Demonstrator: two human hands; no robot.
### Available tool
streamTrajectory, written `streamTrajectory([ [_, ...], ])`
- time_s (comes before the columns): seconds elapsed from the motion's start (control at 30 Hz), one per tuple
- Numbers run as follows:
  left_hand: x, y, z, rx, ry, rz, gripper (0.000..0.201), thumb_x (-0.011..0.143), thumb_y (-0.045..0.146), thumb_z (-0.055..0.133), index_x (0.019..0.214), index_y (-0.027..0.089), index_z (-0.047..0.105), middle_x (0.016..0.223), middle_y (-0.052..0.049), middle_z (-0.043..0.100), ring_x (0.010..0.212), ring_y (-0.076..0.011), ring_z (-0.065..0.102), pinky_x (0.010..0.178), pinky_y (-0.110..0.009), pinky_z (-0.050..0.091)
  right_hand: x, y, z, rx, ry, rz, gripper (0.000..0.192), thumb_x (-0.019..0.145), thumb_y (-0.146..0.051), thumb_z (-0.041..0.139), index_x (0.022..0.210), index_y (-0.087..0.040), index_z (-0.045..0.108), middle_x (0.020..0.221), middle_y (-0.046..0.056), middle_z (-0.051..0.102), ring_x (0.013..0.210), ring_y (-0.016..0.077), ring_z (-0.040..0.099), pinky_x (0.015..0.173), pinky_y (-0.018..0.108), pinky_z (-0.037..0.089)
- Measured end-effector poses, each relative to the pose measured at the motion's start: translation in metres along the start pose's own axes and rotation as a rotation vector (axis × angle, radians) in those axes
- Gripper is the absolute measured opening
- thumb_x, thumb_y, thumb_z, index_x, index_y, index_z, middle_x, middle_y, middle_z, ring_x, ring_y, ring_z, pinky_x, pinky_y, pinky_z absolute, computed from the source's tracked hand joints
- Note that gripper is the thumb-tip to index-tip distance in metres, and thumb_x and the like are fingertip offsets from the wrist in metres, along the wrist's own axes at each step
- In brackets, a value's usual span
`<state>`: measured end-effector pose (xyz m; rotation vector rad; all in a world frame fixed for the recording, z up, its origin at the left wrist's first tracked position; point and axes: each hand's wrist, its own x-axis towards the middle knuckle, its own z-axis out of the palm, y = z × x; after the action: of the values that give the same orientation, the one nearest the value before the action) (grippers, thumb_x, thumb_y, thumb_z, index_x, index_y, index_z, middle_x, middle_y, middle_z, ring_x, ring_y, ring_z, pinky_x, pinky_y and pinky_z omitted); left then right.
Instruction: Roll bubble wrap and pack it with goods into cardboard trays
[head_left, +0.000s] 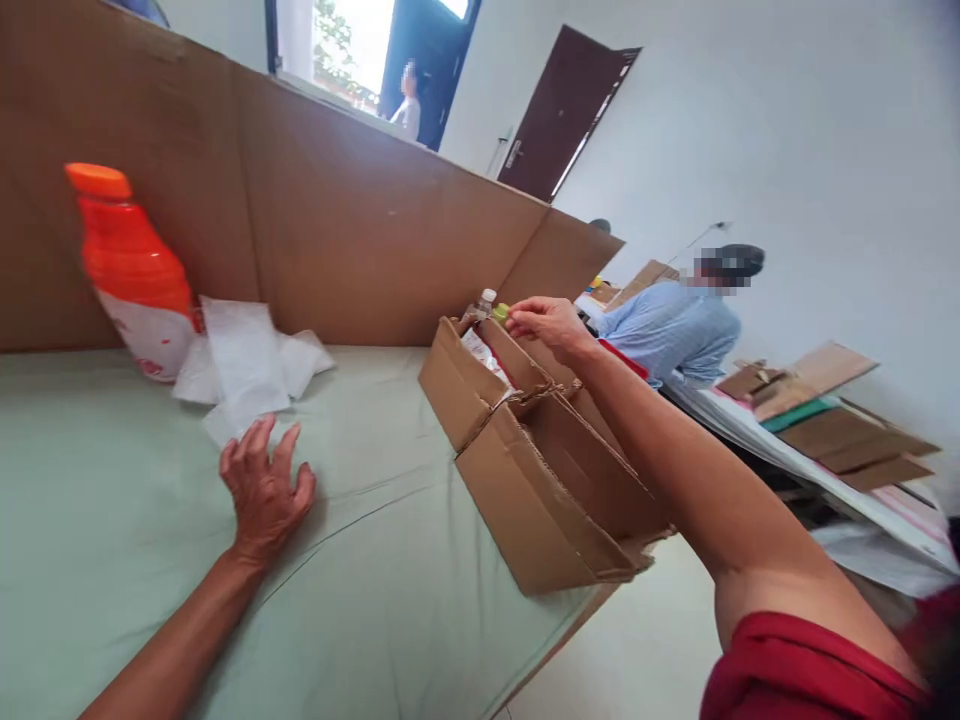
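My left hand rests on the pale green tabletop with its fingers spread and holds nothing. Just beyond its fingertips lie several thin white sheets, partly overlapping. My right hand reaches over the far end of a divided cardboard box, thumb and fingers pinched together. Right at those fingertips is a small yellow-green thing; I cannot tell whether they grip it. Beside it stands a clear bottle with a white cap. White packets with red print fill a far compartment of the box.
An orange-red bottle with a white lower label stands at the left, tilted in view. A tall cardboard panel closes off the back of the table. At the right, a person in a blue shirt is near another table with cardboard pieces.
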<state>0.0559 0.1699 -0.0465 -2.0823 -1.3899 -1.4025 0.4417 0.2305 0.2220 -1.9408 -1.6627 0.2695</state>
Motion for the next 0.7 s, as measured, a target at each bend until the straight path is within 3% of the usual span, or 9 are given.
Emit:
streamTrajectory([
  [0.1, -0.001, 0.002, 0.001, 0.033, 0.003, 0.027, 0.05, 0.084, 0.02, 0.064, 0.133, 0.017, 0.056, 0.145, -0.022, 0.05, 0.139, -0.0393, 0.046, 0.116, -0.058, 0.03, 0.006, 0.06, -0.031, -0.215, -0.044, 0.12, 0.018, 0.079, -0.023, 0.067, 0.092, -0.013, 0.074, 0.075, 0.004, 0.074, 0.067, 0.0133, 0.065, 0.062, 0.022, 0.05],
  [0.17, -0.002, 0.003, 0.001, 0.067, 0.002, 0.038, 0.047, 0.083, 0.02, 0.065, 0.13, 0.016, 0.059, 0.144, -0.022, 0.052, 0.138, -0.04, 0.048, 0.115, -0.059, 0.032, 0.007, 0.089, -0.033, -0.266, -0.122, 0.144, 0.011, 0.072, -0.019, 0.072, 0.081, -0.015, 0.075, 0.068, 0.001, 0.071, 0.068, 0.0145, 0.065, 0.065, 0.022, 0.049],
  [0.27, -0.002, 0.003, 0.001, 0.095, -0.004, 0.047, 0.042, 0.083, 0.019, 0.065, 0.125, 0.017, 0.062, 0.143, -0.022, 0.053, 0.136, -0.0402, 0.05, 0.114, -0.059, 0.034, 0.009, 0.114, -0.026, -0.333, -0.265, 0.171, 0.016, 0.067, -0.015, 0.074, 0.082, -0.018, 0.077, 0.069, -0.001, 0.072, 0.07, 0.0152, 0.065, 0.066, 0.021, 0.049],
  [0.4, -0.004, 0.002, 0.003, 0.084, -0.033, 0.035, 0.04, 0.082, 0.017, 0.065, 0.121, 0.02, 0.064, 0.144, -0.019, 0.054, 0.135, -0.0401, 0.052, 0.112, -0.06, 0.038, 0.013, 0.127, -0.023, -0.391, -0.406, 0.184, 0.03, 0.065, -0.013, 0.074, 0.093, -0.02, 0.078, 0.08, 0.001, 0.076, 0.072, 0.0153, 0.065, 0.063, 0.02, 0.047],
  [0.57, -0.005, 0.0, 0.005, 0.048, -0.04, -0.015, 0.041, 0.08, 0.016, 0.066, 0.12, 0.028, 0.065, 0.146, -0.01, 0.055, 0.134, -0.0363, 0.052, 0.111, -0.061, 0.039, 0.006, 0.129, -0.042, -0.389, -0.505, 0.193, 0.024, 0.079, -0.017, 0.066, 0.1, -0.017, 0.077, 0.08, 0.001, 0.075, 0.066, 0.0117, 0.062, 0.062, 0.019, 0.045],
  [0.7, -0.003, 0.001, 0.003, 0.079, -0.059, 0.012, 0.033, 0.082, 0.016, 0.064, 0.114, 0.02, 0.068, 0.141, -0.016, 0.057, 0.133, -0.0361, 0.051, 0.111, -0.057, 0.038, 0.001, 0.127, -0.045, -0.447, -0.495, 0.213, 0.014, 0.081, -0.013, 0.065, 0.084, -0.014, 0.078, 0.068, -0.002, 0.071, 0.06, 0.0077, 0.058, 0.062, 0.017, 0.041],
])
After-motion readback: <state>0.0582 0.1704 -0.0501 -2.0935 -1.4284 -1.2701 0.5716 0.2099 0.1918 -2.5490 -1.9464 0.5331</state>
